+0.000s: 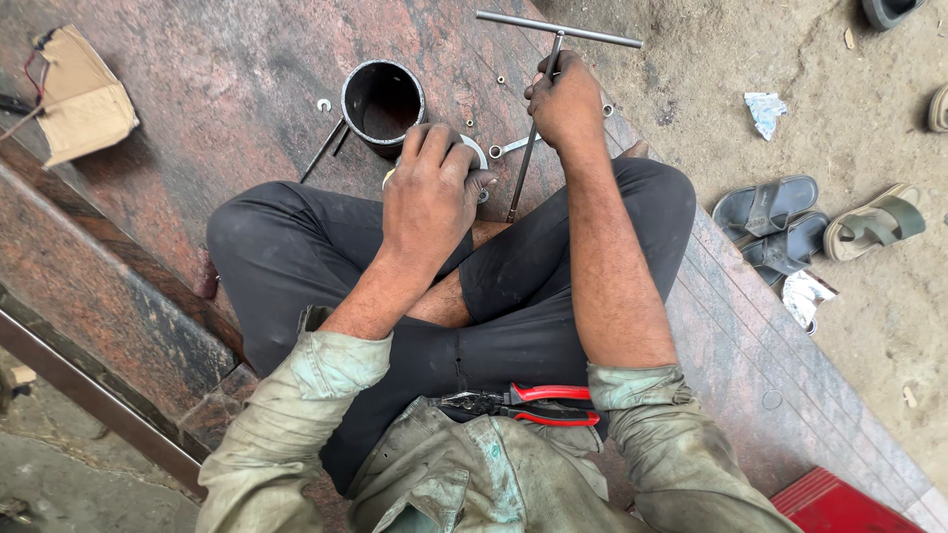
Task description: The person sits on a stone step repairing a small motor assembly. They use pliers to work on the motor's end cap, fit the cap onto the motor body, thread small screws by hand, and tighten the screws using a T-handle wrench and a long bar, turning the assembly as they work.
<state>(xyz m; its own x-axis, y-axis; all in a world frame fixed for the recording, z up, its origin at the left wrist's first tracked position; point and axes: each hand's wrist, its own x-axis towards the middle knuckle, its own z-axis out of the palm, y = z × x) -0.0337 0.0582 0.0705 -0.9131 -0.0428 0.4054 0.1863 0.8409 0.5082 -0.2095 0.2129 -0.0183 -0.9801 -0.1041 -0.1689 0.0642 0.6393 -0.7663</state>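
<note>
The person wears a faded, grease-stained olive-green shirt [464, 474] with both sleeves rolled above the elbows. Black trousers [296, 247] are pushed up, baring the lower legs.

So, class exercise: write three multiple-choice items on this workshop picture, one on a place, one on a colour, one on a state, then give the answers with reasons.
1. Where do the pliers lie?
A. on the person's lap
B. inside the black pipe section
C. on the sandy ground

2. What colour are the plier handles?
A. blue
B. red
C. yellow

3. How is the T-handle wrench held?
A. lying flat, untouched
B. hanging from a hook
C. gripped on its shaft by the right hand

Answers: 1 A, they rest across the dark trousers by the shirt hem. 2 B, both handles are red. 3 C, the fingers close round the shaft below the crossbar, while the left hand covers a round metal part.
</note>
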